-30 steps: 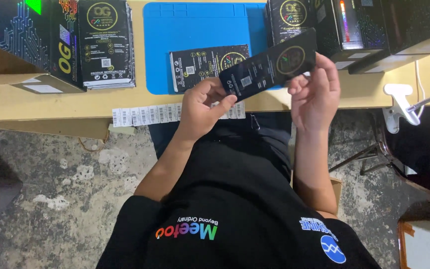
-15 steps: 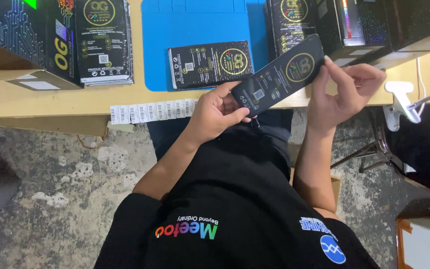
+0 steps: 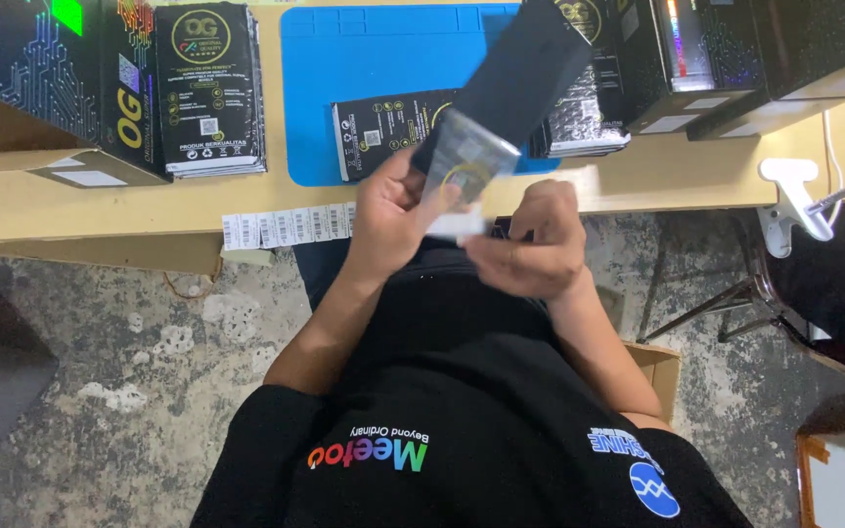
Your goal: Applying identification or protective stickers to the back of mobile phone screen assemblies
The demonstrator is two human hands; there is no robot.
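Long black pack [image 3: 515, 83] held over blue mat, flat black packs [image 3: 209, 88] stacked left, white label strip [image 3: 286, 230] at table edge

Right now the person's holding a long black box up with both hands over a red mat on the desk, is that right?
Not quite: the mat is blue, not red, as the head view shows. The rest stands: the left hand and right hand hold the long black box above it.

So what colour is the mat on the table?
Bright blue: the mat shows best in the head view, under a flat black package.
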